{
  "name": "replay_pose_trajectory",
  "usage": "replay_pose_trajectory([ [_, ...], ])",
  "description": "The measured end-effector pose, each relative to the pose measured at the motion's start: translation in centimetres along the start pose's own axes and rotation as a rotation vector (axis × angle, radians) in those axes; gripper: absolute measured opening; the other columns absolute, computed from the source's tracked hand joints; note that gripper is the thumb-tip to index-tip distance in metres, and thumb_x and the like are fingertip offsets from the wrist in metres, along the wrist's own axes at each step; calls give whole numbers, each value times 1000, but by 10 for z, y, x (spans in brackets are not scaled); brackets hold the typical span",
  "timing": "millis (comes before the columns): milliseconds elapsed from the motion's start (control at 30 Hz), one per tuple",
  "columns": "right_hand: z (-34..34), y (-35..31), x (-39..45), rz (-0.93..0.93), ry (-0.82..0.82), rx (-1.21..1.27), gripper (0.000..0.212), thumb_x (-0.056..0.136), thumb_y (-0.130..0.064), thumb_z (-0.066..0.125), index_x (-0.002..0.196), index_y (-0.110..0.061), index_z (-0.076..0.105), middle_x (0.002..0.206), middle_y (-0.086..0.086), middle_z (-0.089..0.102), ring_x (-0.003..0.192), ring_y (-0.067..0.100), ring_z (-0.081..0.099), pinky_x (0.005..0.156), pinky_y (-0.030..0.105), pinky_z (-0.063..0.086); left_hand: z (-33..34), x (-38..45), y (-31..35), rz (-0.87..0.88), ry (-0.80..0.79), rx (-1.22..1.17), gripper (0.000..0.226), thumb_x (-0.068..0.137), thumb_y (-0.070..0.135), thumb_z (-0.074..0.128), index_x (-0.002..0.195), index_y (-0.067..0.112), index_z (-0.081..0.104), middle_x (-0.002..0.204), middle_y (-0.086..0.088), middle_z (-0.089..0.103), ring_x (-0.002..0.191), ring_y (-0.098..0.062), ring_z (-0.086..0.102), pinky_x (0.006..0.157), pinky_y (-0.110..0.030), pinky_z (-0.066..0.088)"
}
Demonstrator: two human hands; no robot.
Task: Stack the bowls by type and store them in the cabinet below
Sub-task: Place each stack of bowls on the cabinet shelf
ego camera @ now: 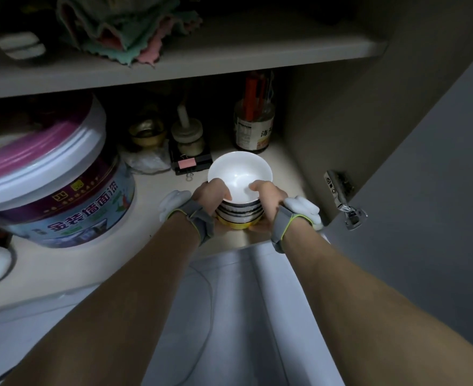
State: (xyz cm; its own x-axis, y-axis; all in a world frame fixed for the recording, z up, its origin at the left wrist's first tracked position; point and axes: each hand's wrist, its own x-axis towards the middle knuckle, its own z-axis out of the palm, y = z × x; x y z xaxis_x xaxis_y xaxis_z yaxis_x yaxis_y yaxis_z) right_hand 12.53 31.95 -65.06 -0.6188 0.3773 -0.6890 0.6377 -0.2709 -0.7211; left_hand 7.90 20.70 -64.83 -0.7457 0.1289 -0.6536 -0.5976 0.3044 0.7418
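1. Both hands are in the lower cabinet now: the left hand (211,195) and the right hand (266,197) are clamped on opposite sides of the stack of bowls (239,211), thumbs hooked over the rim of the top white bowl (239,172). Gripping from two sides likely keeps the tall pile from toppling.
2. The stack sits at the front of the cabinet floor (152,240), right of centre. I cannot tell whether it is fully set down or just above the surface.
3. The bottom bowl shows a yellow band, with steel-looking rims between it and the white one, so the pile looks mixed.
4. The spot makes sense: the big paint bucket (54,176) fills the left, and the glass jar (253,128) and the small black box (191,160) take the back.
5. The open door's hinge (344,199) hangs right of the hands, well clear.
6. My read: placement is nearly finished; letting go gently comes next.
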Motion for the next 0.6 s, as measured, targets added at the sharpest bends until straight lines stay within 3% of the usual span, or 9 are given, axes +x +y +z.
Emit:
replay_pose_trajectory([
  [133, -2, 3, 3, -20, 2, -5, 45, 83, -55, 52, 108, -18, 51, 97, 7, 61, 95, 34, 61, 86, 52, 55, -2, -8, 2, -16, -21, -4, 60, 70, 23, 60, 127, 7, 52, 116, -17, 60, 100, -39, 61, 85, -55, 53],
  [233, 2, 9, 7, -12, 8, 165, 78, 67, -81, 43, 106, -15, 54, 102, 9, 65, 100, 37, 61, 95, 52, 49, -4, -34, 9, -32, -119, -106, 54, 83, 46, 55, 118, 5, 57, 102, -32, 64, 66, -28, 67, 60, -34, 56],
  [267, 3, 12, 13, -11, 39, 224, 89, 62, -86, 40, 109, -13, 58, 105, 10, 67, 100, 37, 63, 98, 50, 48, -4, -36, 10, -26, -182, -170, 60, 90, 47, 46, 118, -5, 56, 65, 2, 65, 49, -25, 64, 51, -27, 54],
  [300, 2, 13, 16, -22, 78, 244, 93, 62, -87, 36, 110, -12, 60, 106, 11, 68, 100, 36, 63, 99, 48, 47, -5, -37, 11, -15, -215, -206, 67, 94, 48, 39, 123, -11, 52, 118, -8, -2, 38, -28, 60, 48, -23, 54],
  [333, -2, 12, 17, -29, 123, 198, 94, 68, -86, 30, 112, -10, 62, 107, 12, 68, 99, 35, 64, 99, 45, 47, -7, -39, 14, -33, -220, -274, 69, 95, 50, 36, 128, -9, 51, 116, -28, 32, 41, -36, 61, 54, -25, 56],
  [367, -6, 14, 19, -29, 171, 129, 92, 76, -82, 24, 113, -8, 63, 107, 12, 68, 96, 32, 63, 97, 40, 47, -11, -37, 11, -69, -218, -343, 70, 95, 52, 35, 135, -4, 46, 116, -21, 28, 52, -45, 62, 63, -29, 58],
  [400, -10, 16, 20, -29, 193, 54, 87, 85, -75, 20, 112, -5, 63, 104, 10, 67, 90, 29, 63, 90, 34, 48, -16, -32, 9, -107, -192, -373, 72, 95, 53, 35, 139, -4, 40, 118, -24, 32, 59, -40, 64, 66, -33, 57],
  [467, -18, 24, 23, -5, 154, -28, 78, 95, -63, 20, 112, 1, 62, 94, 14, 67, 70, 28, 64, 65, 29, 52, -23, -18, 0, -156, -120, -323, 71, 94, 57, 33, 138, 2, 45, 121, -33, 57, 93, -38, 64, 76, -44, 53],
  [600, -15, 32, 16, 81, 24, -23, 75, 98, -56, 23, 103, 9, 60, 74, 21, 61, 38, 24, 54, 36, 22, 46, -25, -5, -12, -212, -56, -314, 62, 93, 55, 37, 122, 2, 49, 99, -29, 62, 88, -48, 64, 87, -56, 52],
])
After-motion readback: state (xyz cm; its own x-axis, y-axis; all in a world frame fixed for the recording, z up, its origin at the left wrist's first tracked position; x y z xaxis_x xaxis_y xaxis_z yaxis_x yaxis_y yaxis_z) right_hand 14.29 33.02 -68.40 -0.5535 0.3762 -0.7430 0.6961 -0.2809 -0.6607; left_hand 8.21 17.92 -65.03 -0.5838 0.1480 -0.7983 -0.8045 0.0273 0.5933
